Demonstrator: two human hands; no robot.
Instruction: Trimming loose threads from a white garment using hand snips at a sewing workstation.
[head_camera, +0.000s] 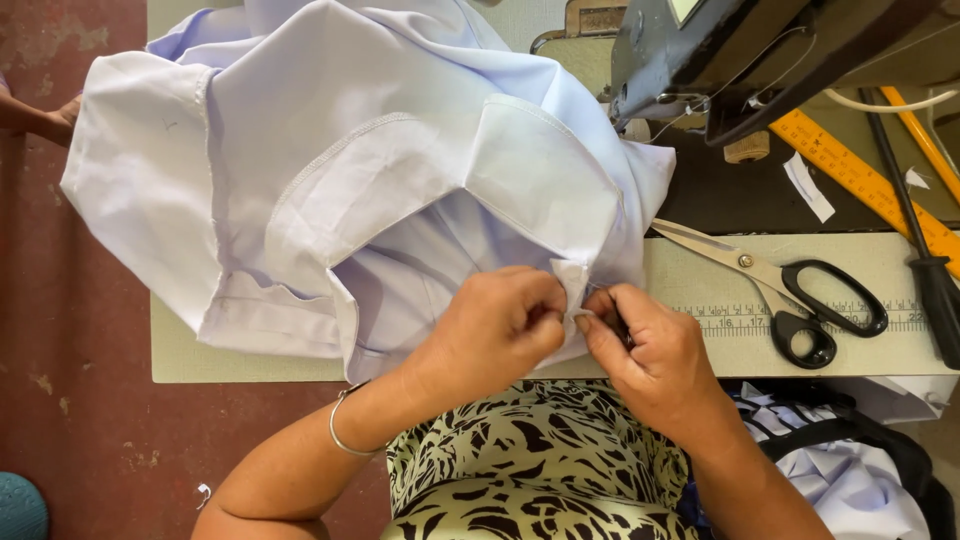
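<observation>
Both hands curled — left hand (495, 330) | right hand (645, 350) | pinching pale garment (350, 170) edge

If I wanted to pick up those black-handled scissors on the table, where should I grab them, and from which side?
Probably by the black handle loops, coming from the table's right end. The scissors lie flat and shut beside the pale fabric, with the blades pointing left toward the cloth and the loops facing away from it. Both the left hand and right hand are pinching fabric.
</observation>
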